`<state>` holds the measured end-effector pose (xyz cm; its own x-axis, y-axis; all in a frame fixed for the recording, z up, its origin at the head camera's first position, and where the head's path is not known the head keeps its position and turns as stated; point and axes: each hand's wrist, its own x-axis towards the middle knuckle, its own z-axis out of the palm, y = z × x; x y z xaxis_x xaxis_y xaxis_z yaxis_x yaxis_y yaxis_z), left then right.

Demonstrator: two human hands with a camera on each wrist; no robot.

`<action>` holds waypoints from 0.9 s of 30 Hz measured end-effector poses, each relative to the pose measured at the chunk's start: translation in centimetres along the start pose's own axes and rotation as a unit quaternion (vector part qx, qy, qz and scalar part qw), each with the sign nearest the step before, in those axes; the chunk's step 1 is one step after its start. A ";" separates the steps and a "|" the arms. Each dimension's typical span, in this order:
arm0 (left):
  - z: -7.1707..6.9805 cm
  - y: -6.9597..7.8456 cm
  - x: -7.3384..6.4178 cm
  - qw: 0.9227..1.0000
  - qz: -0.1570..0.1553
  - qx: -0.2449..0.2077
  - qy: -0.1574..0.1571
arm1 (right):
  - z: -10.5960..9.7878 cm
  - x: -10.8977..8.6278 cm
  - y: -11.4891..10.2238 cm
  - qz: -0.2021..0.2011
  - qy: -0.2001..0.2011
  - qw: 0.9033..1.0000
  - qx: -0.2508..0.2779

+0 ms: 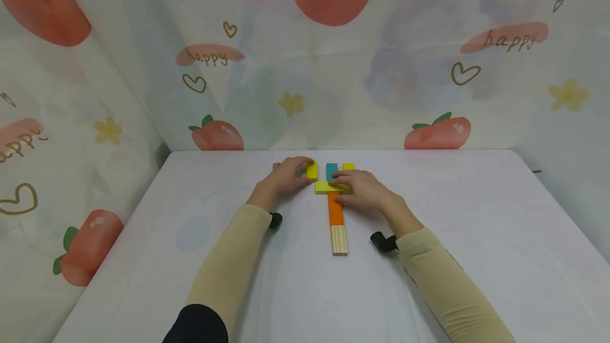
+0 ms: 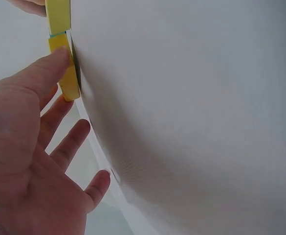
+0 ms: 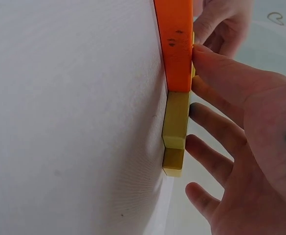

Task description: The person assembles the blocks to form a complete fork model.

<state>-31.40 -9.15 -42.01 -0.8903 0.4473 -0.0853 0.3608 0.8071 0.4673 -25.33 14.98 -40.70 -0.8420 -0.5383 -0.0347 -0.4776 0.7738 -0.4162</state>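
Between the thumb and fingers of my left hand is an upright-lying yellow block, pinched at the upper left of a flat block arrangement; the left wrist view shows that yellow block under the thumb. My right hand rests its fingers, spread and fairly straight, on the right part of a pale yellow crosswise block. Its thumb touches an orange block below the crosspiece. A teal block lies above the crosspiece, and another yellow block is partly hidden behind the right fingers.
A plain wood-coloured block continues the column below the orange one. Everything lies on a white-covered table, near its far edge. A patterned cloth hangs directly behind. Black wrist cameras sit beneath both wrists.
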 end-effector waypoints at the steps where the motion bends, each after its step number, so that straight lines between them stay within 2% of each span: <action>1: 0.0 0.0 0.0 1.000 0.000 0.002 0.000 | 0.0 0.0 0.0 0.000 0.000 1.000 0.000; 11: 0.2 0.7 -0.4 1.000 0.004 0.011 -0.001 | 0.0 0.0 0.0 0.002 -0.001 1.000 -0.007; 27: 0.4 0.9 -0.4 1.000 0.009 0.025 0.001 | 0.0 0.1 0.0 0.002 -0.003 1.000 -0.012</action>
<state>-30.59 -8.49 -41.92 -0.8841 0.4612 -0.0758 0.3900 0.8173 0.4241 -25.42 14.92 -40.73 -0.8424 -0.5374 -0.0408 -0.4808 0.7835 -0.3937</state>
